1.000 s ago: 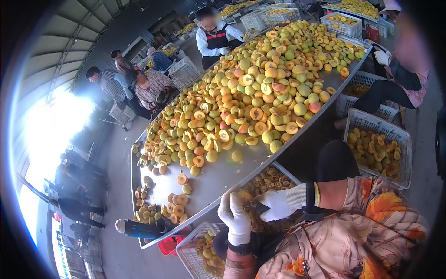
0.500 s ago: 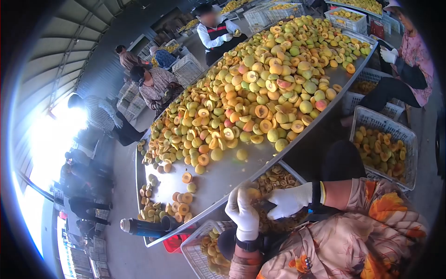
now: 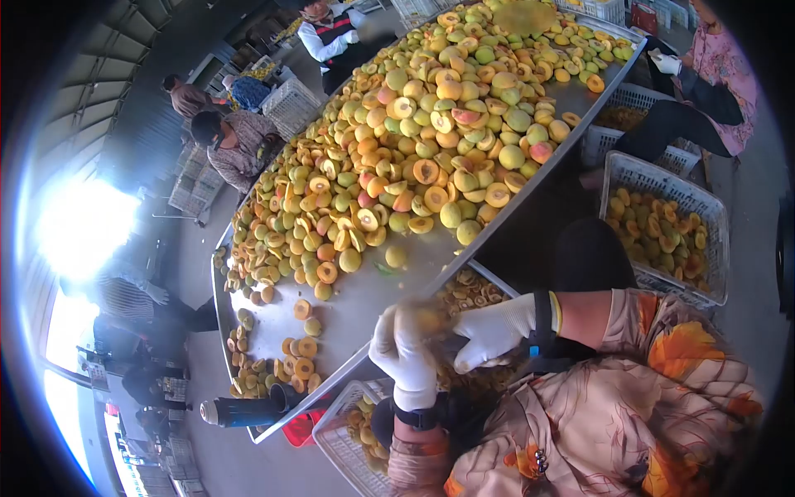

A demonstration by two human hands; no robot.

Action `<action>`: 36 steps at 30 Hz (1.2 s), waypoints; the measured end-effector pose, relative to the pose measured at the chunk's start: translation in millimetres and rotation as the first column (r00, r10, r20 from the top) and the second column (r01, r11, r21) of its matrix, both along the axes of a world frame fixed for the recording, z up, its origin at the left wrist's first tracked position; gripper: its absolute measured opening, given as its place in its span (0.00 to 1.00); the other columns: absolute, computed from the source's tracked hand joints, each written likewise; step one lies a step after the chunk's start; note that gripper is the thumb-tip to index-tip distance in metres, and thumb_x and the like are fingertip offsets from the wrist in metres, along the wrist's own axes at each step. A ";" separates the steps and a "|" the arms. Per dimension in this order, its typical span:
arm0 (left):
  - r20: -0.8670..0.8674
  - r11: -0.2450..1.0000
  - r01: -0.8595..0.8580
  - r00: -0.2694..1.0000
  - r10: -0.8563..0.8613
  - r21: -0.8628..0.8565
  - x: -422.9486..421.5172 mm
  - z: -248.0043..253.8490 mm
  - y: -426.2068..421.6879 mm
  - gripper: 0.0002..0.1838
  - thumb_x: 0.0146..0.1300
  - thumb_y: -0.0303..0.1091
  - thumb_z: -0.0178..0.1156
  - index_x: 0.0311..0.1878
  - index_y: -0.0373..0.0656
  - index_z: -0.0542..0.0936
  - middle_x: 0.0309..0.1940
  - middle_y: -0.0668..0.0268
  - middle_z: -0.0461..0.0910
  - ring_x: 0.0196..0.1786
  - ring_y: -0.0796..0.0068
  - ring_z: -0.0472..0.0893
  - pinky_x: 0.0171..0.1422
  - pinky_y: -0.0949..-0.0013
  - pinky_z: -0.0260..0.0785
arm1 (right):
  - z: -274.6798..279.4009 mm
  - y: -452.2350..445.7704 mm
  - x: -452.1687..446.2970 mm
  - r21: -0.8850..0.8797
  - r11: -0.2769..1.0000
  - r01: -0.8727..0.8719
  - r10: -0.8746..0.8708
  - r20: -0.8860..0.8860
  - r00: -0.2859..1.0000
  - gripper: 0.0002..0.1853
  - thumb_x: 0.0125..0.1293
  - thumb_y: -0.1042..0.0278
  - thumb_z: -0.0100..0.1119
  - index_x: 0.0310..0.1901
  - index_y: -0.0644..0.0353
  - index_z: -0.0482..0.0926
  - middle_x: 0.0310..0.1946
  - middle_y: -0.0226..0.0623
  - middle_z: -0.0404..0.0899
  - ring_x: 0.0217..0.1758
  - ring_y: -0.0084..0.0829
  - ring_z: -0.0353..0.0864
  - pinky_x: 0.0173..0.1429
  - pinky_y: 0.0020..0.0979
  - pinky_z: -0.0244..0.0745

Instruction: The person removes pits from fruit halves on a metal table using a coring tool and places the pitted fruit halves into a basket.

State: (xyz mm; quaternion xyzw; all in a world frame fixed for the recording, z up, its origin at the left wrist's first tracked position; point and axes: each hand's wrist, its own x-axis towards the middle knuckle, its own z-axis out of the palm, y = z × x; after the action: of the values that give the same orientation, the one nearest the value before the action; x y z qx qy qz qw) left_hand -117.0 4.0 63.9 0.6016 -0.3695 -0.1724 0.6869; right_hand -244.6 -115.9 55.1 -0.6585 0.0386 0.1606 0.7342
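Observation:
In my white-gloved left hand [image 3: 406, 352] a yellow peach piece [image 3: 429, 319] is gripped at the fingertips, smeared by motion. Close beside it, my gloved right hand [image 3: 497, 330] is closed around a small dark tool [image 3: 452, 345], mostly hidden by the fingers. Both hands are just off the near edge of a metal table [image 3: 377, 290], which bears a large heap of yellow-orange peaches [image 3: 426, 171], many halved. Below the hands is a crate of brownish peach scraps [image 3: 470, 291].
A white crate of peach pieces [image 3: 658, 232] stands right; another crate [image 3: 331, 422] is at my lower left. A dark bottle [image 3: 240, 412] lies at the table's left corner, above a red container [image 3: 302, 429]. Co-workers sit around the table, one in pink [image 3: 725, 74] at right.
The view has shifted, so the table and heap appear farther left and slightly higher. My hands remain close together, with the peach piece still in the left and the tool in the right.

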 end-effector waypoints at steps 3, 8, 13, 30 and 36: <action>-0.248 0.996 -0.038 0.969 0.017 -0.078 -8.4 3.2 -4.0 0.25 0.77 0.50 0.57 0.46 0.31 0.84 0.36 0.54 0.87 0.33 0.70 0.83 0.42 0.69 0.77 | -23.0 7.3 -2.4 0.066 0.998 0.016 -0.017 0.020 1.000 0.11 0.66 0.65 0.61 0.46 0.61 0.76 0.16 0.28 0.71 0.13 0.22 0.70 0.17 0.27 0.66; -0.162 0.991 -0.112 0.982 0.099 -0.069 -16.5 -2.6 -7.5 0.31 0.79 0.56 0.51 0.45 0.31 0.83 0.35 0.53 0.87 0.33 0.67 0.84 0.42 0.66 0.78 | -35.9 1.8 -0.6 0.102 0.995 0.006 -0.012 0.057 0.998 0.09 0.66 0.65 0.61 0.42 0.61 0.77 0.16 0.28 0.70 0.13 0.22 0.69 0.16 0.27 0.64; 0.019 0.995 -0.101 0.995 0.102 -0.014 -10.0 -8.7 -5.5 0.31 0.79 0.56 0.50 0.44 0.30 0.83 0.33 0.53 0.86 0.33 0.68 0.83 0.41 0.67 0.77 | -28.9 3.5 -1.4 0.067 0.998 0.007 -0.009 0.029 1.000 0.09 0.64 0.64 0.62 0.41 0.58 0.77 0.15 0.26 0.69 0.12 0.20 0.67 0.14 0.26 0.60; -0.515 0.997 0.069 0.854 -0.078 -0.037 -23.5 2.7 -14.0 0.32 0.75 0.61 0.51 0.48 0.34 0.81 0.40 0.50 0.85 0.39 0.60 0.84 0.44 0.61 0.78 | -27.5 11.4 -17.1 0.758 0.630 -0.170 0.207 0.046 0.977 0.08 0.62 0.71 0.58 0.26 0.53 0.72 0.13 0.16 0.59 0.12 0.13 0.58 0.15 0.22 0.50; -0.333 0.949 -0.307 0.889 0.314 0.073 19.1 -12.9 34.7 0.30 0.83 0.56 0.41 0.53 0.34 0.78 0.39 0.53 0.83 0.42 0.62 0.83 0.50 0.61 0.79 | -39.9 13.6 -10.3 0.414 0.903 -0.113 0.111 0.029 0.993 0.07 0.63 0.68 0.66 0.37 0.62 0.79 0.15 0.25 0.66 0.12 0.18 0.63 0.15 0.23 0.53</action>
State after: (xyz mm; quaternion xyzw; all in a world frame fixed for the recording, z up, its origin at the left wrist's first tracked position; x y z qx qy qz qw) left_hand -98.0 38.6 51.0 0.6202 -0.1428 -0.1651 0.7534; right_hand -254.9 -102.3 15.2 -0.4892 -0.0358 0.2054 0.8469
